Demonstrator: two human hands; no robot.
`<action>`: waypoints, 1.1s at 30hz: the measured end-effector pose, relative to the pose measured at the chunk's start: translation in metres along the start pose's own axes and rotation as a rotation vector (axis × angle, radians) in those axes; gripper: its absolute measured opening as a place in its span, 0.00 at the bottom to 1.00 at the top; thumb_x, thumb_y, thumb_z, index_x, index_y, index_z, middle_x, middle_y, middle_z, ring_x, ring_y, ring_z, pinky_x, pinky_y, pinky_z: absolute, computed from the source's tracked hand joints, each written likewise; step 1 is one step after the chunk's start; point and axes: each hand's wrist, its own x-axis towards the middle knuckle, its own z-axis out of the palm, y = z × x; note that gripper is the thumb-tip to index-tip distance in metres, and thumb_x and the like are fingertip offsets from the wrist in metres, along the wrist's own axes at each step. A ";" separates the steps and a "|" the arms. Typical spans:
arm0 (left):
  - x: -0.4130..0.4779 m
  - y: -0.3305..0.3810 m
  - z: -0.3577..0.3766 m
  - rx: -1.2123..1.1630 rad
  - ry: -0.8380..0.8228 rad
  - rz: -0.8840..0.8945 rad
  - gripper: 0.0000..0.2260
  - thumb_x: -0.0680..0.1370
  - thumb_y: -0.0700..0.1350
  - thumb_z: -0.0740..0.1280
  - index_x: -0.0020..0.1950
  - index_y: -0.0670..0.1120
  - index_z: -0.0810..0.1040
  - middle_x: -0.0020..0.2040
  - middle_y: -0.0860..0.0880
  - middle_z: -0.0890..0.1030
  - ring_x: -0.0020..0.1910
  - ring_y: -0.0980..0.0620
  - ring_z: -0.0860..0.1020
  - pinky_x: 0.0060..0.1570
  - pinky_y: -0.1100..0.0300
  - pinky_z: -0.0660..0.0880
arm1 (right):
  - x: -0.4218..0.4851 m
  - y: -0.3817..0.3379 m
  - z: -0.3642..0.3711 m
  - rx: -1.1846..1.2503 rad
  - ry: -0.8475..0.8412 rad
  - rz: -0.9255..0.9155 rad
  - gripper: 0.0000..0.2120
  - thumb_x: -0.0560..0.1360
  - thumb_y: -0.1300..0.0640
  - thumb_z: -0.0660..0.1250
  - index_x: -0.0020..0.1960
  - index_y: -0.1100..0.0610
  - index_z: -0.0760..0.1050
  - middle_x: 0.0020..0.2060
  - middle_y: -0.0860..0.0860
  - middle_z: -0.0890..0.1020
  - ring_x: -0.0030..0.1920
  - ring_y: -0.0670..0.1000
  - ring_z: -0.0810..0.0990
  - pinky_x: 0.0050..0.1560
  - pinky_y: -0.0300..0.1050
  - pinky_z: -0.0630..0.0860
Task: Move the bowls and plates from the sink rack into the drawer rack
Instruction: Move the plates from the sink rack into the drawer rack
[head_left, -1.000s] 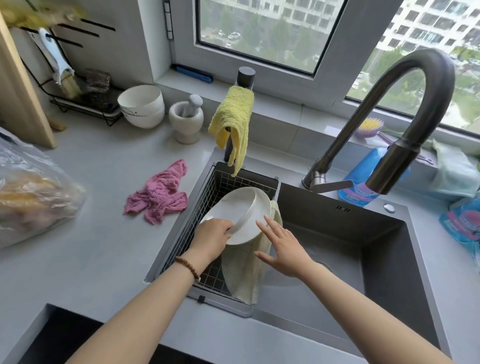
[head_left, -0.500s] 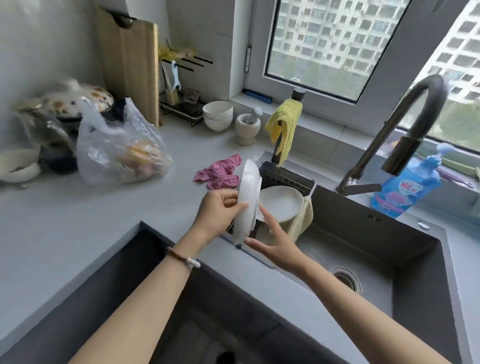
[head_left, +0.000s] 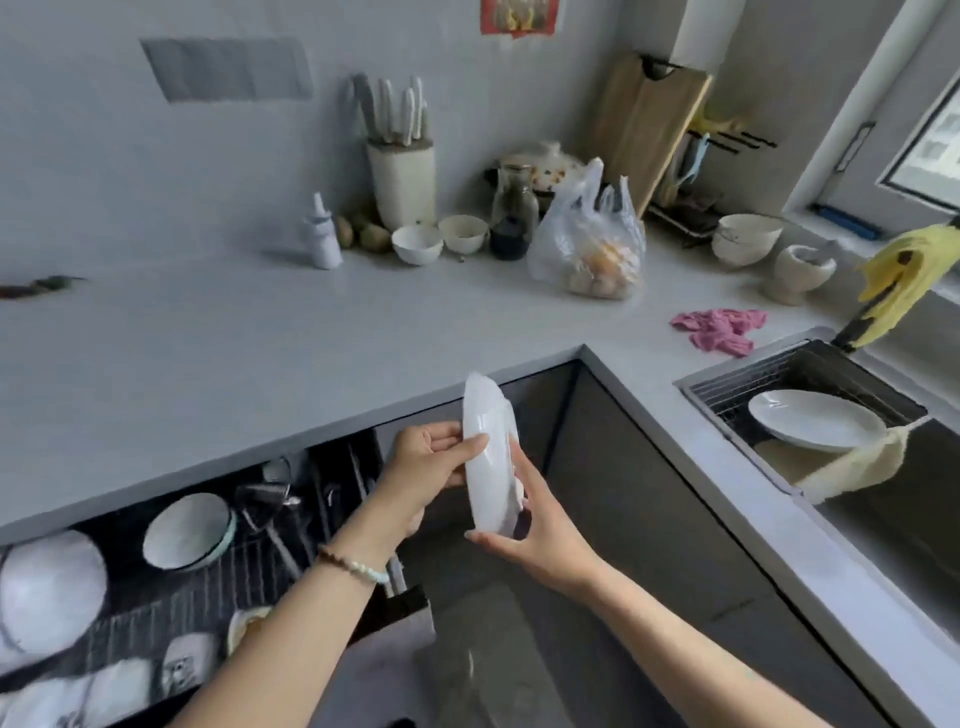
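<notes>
Plates (head_left: 488, 457), white and held on edge, sit in my grip at the middle of the frame; they look like more than one, but blur keeps me from counting. My left hand (head_left: 426, 467) clamps their left face with the thumb across the rim, and my right hand (head_left: 540, 530) cups them from below and from the right, fingers spread under the lower edge. A bead bracelet (head_left: 353, 565) circles my left wrist.

Below and left of the hands the drawer rack (head_left: 171, 587) stands open in the lower left of the frame, with a bowl (head_left: 187, 530) tilted in its wires, a large white dish (head_left: 47, 592) at the far left edge and dark utensils behind. At the right edge, the sink rack (head_left: 758, 376) holds one more white plate (head_left: 815, 418), with a pale cloth (head_left: 852, 465) draped beside it.

The tabletop (head_left: 260, 332) carries a pink rag (head_left: 719, 327), a plastic bag (head_left: 587, 244) and a knife block (head_left: 402, 179) toward the top.
</notes>
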 end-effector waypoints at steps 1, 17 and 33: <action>-0.009 -0.005 -0.026 -0.011 0.041 -0.017 0.14 0.73 0.40 0.70 0.58 0.38 0.79 0.50 0.43 0.84 0.47 0.50 0.83 0.40 0.62 0.79 | 0.005 -0.009 0.021 -0.012 -0.048 -0.016 0.50 0.67 0.46 0.77 0.76 0.41 0.45 0.75 0.35 0.53 0.74 0.35 0.54 0.76 0.43 0.58; -0.118 -0.099 -0.411 -0.222 0.296 -0.273 0.07 0.74 0.35 0.69 0.51 0.41 0.78 0.44 0.44 0.84 0.42 0.52 0.83 0.36 0.66 0.80 | 0.062 -0.112 0.390 -0.036 -0.484 0.071 0.44 0.68 0.66 0.74 0.76 0.50 0.54 0.69 0.39 0.68 0.66 0.29 0.66 0.60 0.24 0.67; -0.065 -0.203 -0.522 -0.347 0.397 -0.374 0.09 0.73 0.37 0.70 0.52 0.43 0.79 0.48 0.46 0.84 0.46 0.52 0.83 0.40 0.65 0.80 | 0.146 -0.033 0.526 -0.200 -0.545 0.131 0.48 0.67 0.61 0.73 0.75 0.36 0.49 0.70 0.39 0.64 0.67 0.45 0.69 0.60 0.34 0.74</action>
